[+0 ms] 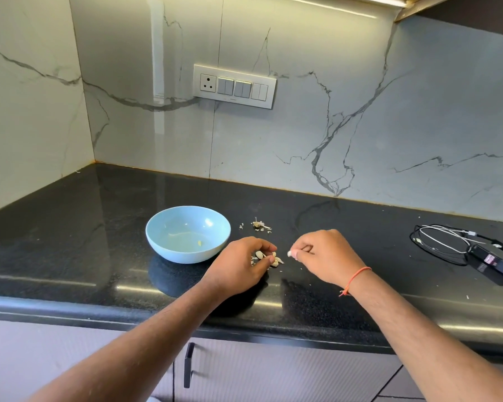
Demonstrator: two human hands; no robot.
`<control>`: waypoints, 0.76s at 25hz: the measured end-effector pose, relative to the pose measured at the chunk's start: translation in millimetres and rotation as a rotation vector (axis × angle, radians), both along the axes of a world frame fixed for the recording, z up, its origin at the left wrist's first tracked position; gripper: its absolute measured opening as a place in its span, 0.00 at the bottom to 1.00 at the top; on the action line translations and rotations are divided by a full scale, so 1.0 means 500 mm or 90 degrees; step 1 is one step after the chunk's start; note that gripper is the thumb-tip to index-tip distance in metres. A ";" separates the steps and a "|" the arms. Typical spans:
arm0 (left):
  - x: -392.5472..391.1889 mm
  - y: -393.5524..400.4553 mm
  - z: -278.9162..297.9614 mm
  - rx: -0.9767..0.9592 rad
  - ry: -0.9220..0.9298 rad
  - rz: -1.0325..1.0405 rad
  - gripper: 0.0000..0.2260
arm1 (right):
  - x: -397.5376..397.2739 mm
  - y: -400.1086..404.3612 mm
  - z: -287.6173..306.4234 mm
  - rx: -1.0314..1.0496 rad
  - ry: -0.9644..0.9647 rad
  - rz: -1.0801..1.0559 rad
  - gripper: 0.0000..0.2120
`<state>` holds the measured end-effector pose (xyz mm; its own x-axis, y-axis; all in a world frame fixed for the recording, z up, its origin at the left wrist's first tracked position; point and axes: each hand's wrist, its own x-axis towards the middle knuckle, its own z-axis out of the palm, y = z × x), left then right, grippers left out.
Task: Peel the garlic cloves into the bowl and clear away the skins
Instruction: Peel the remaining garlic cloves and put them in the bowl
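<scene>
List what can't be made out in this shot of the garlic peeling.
- Head view: whatever the right hand pinches is mostly covered by its fingertips; clove or skin, cannot tell.
- The garlic pile is partly hidden under the left hand; no count possible.
- The speck in the bowl is too small to identify.
- The charger label is too small to read.

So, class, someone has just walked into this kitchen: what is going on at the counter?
A person is peeling garlic on the black counter. The right hand pinches a small pale piece, probably a clove, at its fingertips. The left hand reaches over a little heap of cloves and skins beside the light blue bowl. The bowl holds one tiny yellowish bit. More skin scraps lie behind the hands.
</scene>
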<state>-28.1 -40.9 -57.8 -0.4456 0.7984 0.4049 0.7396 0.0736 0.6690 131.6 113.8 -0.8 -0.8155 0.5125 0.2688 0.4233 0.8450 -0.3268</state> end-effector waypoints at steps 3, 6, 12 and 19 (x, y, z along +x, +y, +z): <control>0.005 -0.004 0.008 0.015 -0.037 -0.024 0.06 | -0.011 -0.029 -0.021 -0.230 0.173 0.035 0.05; 0.006 -0.010 0.012 0.040 -0.101 -0.037 0.05 | -0.023 -0.059 -0.051 -0.368 0.261 0.082 0.05; 0.012 -0.019 0.018 0.052 -0.202 -0.038 0.05 | -0.023 -0.047 -0.077 -0.420 0.346 0.113 0.05; 0.009 -0.016 0.019 0.043 -0.263 -0.064 0.06 | -0.020 -0.049 -0.108 -0.253 0.414 0.129 0.04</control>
